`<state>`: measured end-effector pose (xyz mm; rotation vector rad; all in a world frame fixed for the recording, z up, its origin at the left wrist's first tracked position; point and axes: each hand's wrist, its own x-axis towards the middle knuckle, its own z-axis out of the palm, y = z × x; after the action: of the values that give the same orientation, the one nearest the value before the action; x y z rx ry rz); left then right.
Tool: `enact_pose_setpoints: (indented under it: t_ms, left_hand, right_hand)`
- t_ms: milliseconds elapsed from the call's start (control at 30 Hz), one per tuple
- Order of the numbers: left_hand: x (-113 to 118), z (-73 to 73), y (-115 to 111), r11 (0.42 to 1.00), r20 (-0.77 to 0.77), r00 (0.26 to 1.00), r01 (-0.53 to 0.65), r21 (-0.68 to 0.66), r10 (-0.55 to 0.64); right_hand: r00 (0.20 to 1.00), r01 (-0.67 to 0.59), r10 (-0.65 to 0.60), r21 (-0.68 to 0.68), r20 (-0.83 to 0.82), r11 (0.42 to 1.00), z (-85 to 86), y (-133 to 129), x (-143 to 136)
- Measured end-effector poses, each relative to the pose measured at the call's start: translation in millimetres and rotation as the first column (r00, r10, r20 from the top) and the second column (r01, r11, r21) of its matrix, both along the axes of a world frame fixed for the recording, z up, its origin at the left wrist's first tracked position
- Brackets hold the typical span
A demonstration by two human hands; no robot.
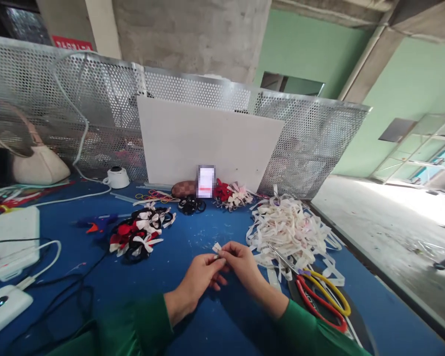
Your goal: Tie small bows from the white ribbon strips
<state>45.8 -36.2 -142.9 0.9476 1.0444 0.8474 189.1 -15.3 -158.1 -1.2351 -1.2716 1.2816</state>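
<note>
My left hand [198,277] and my right hand [244,265] meet over the blue table, thumbs and fingers pinched together. A small piece of white ribbon [217,247] with faint markings pokes up from between their fingertips; the rest of it is hidden by the fingers. To the right of my right hand lies a large tangled heap of white ribbon strips [289,227]. Scissors [324,296] with red and yellow handles rest beside my right forearm, their blades on the heap. Left of my hands is a pile of red, white and black bow hair ties [141,230].
A blue glue gun [100,223] lies at the left, near white power units [13,242] and cables. Against the white board [211,138] stand a lit phone [206,182], black hair ties [191,204] and more bows [233,194]. A handbag [40,165] sits back left.
</note>
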Motion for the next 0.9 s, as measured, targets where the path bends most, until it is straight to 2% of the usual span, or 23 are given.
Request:
enact_pose_setpoints:
  t_ms: [100,200,367,533,733,900]
  left_hand:
    - [5,-2.2,-2,0.999,-0.062,0.997,-0.038,-0.026,0.036]
    - [8,-0.5,-4,0.999,-0.109,0.994,-0.023,0.028,0.026]
    - [9,1.8,-3,0.999,-0.108,0.993,-0.051,0.019,0.053]
    - [6,4.0,-1,0.998,-0.079,0.995,-0.061,-0.017,0.059]
    - [5,5.8,-3,0.999,-0.111,0.993,0.038,0.019,-0.036]
    - [4,4.2,-8,0.997,-0.109,0.993,0.053,0.064,-0.046]
  right_hand:
    - [0.999,0.018,-0.018,-0.022,-0.027,1.000,-5.0,-5,1]
    - [0.999,-0.017,0.015,-0.033,-0.037,0.999,0.2,-15,8]
    - [0.995,-0.064,0.057,-0.078,-0.088,0.995,11.5,-18,17]
    - [0.993,-0.040,0.028,-0.110,-0.114,0.993,13.6,-19,15]
    - [1.000,-0.030,0.030,-0.075,0.002,0.997,11.7,-19,17]
    - [0.944,-0.009,-0.031,0.121,0.328,0.993,11.6,-23,19]
